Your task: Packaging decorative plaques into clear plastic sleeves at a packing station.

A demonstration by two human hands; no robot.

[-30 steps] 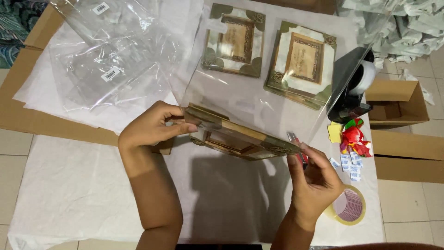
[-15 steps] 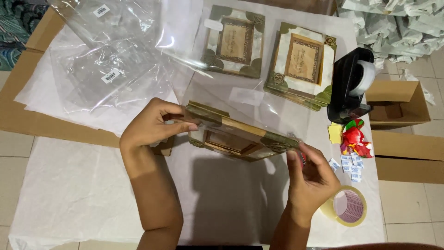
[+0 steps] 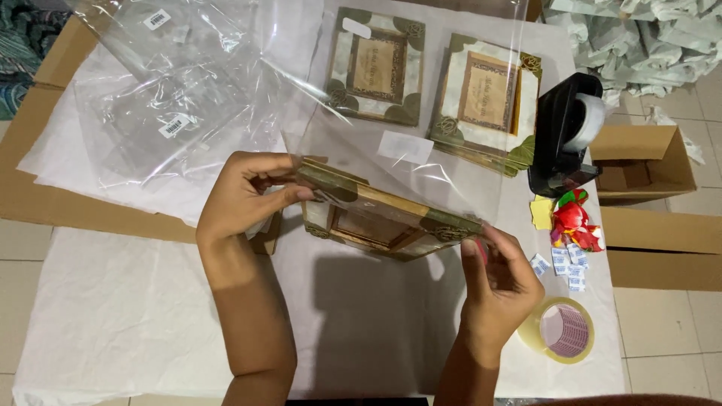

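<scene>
Two hands held one ornate picture frame (image 3: 387, 222) above the white-covered table (image 3: 135, 316) in the head view — the only view there was. The left hand (image 3: 244, 199) had its grip closed on the frame's left corner, fingers curled over the top edge; the right hand (image 3: 500, 282) pinched the right corner between thumb and fingertips. The frame was tilted, its face turned up toward the camera and away from the table, and a clear plastic sleeve (image 3: 421, 128) rose from its upper edge. Holding both corners seemed to keep the frame steady against the sleeve's mouth; whether the frame sat partly inside the sleeve could not be told.

Two more frames lay flat farther back — one (image 3: 376, 66) at centre, another (image 3: 485, 101) atop a small stack to its right, apparently kept within reach. Spare clear sleeves (image 3: 162, 105) lay spread at the back left over flattened cardboard (image 3: 30, 188).

Right of the hands stood a black tape dispenser (image 3: 564, 135), with a red bow (image 3: 573, 218), small white packets (image 3: 564, 262) and a loose roll of clear tape (image 3: 560, 331) near the table's edge. An open cardboard box (image 3: 647, 162) on the floor beside the table looked empty as far as its inside showed.
</scene>
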